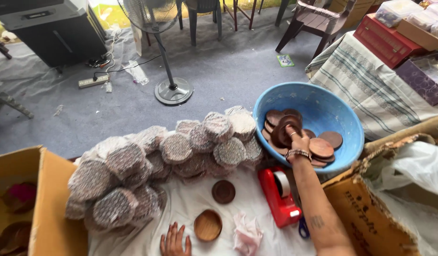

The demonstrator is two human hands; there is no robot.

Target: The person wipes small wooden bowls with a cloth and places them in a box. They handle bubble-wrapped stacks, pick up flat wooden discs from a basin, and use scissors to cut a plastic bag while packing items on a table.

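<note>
Pinched between the fingers of the right hand [298, 141], a dark brown wooden disc [286, 130] is held upright inside the blue bowl [323, 102], just above the other discs [323, 147] piled in it. Nearer than the bowl, the left hand [175, 242] is laid flat and empty on the white cloth [190, 201], beside a small light wooden dish [208, 225]. Left of the bowl, wrapped stacks [171, 151] are heaped, and a red tape dispenser [278, 194] is set just below it.
</note>
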